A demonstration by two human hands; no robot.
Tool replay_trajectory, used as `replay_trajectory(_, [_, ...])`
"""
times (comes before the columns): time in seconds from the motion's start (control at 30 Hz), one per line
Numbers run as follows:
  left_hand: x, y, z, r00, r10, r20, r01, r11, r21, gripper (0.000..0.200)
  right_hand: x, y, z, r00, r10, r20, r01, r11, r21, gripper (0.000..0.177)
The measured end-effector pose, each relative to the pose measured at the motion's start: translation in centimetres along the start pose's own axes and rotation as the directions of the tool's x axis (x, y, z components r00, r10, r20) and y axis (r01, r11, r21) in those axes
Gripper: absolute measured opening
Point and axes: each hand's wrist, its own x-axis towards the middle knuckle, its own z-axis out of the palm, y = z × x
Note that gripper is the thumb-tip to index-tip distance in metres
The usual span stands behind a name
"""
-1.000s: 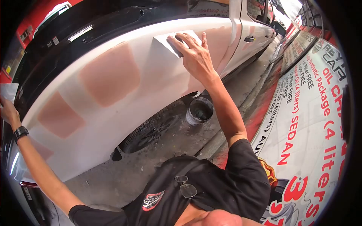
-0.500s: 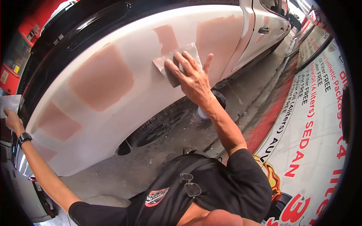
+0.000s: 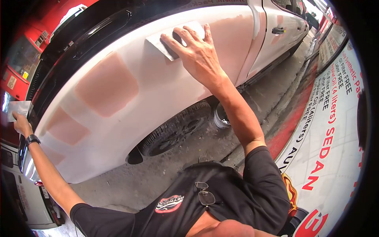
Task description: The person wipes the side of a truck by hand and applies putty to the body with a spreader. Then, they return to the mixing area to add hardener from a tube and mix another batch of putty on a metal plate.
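My right hand [image 3: 200, 57] presses a thin, flat metal putty spreader [image 3: 157, 42] against the upper part of a white truck's side panel [image 3: 106, 146]. Its fingers lie over the plate, and the thumb is hidden. At the far left, my left hand [image 3: 22, 125] grips a similar flat metal plate [image 3: 19, 107], held beside the dark edge of the truck. Pinkish-brown putty patches mark the panel: a large one [image 3: 107, 85] left of the right hand, a smaller one [image 3: 68, 126] lower down, and a wide one [image 3: 233, 35] just right of the spreader.
Below the panel are the rear wheel [image 3: 173, 128] and a small bucket [image 3: 222, 118] on the concrete floor [image 3: 118, 189]. A printed banner [image 3: 316, 130] runs along the right side. Another white vehicle [image 3: 29, 193] stands at lower left.
My right hand has moved the spreader up and slightly left, over where a narrow putty patch showed. My left hand has shifted a little right with its plate.
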Motion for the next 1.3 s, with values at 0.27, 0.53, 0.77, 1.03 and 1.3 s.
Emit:
replay_trajectory(0.27, [0.5, -1.1, -0.1, 0.986, 0.15, -0.078, -0.152, 0.988, -0.019, 0.062, 0.3, -0.1, 0.3, 0.999, -0.005, 0.033, 0.005, 1.0, -0.002, 0.055])
replay_trajectory(0.53, [1.0, -1.3, -0.1, 0.978, 0.194, -0.073, -0.2, 0.976, -0.084, 0.059, -6.9, -2.8, 1.0, 0.981, 0.083, 0.177, -0.099, 0.992, 0.083, 0.079])
replay_trajectory(0.77, [-0.6, -0.1, -0.1, 0.999, 0.039, -0.033, -0.041, 0.997, -0.06, 0.077, -6.2, -2.6, -2.0, 0.978, 0.113, 0.178, -0.129, 0.988, 0.083, 0.05])
replay_trajectory(1.03, [-0.7, 0.1, -0.3, 0.999, 0.046, -0.01, -0.046, 0.999, -0.025, 0.082, 1.0, -1.9, -0.4, 0.999, -0.047, 0.012, 0.047, 0.998, 0.041, 0.055])
replay_trajectory(1.3, [1.4, -1.4, 0.1, 0.998, 0.062, -0.009, -0.061, 0.996, 0.063, 0.071, -4.9, -3.2, 1.9, 0.996, -0.039, 0.079, 0.032, 0.995, 0.094, 0.055])
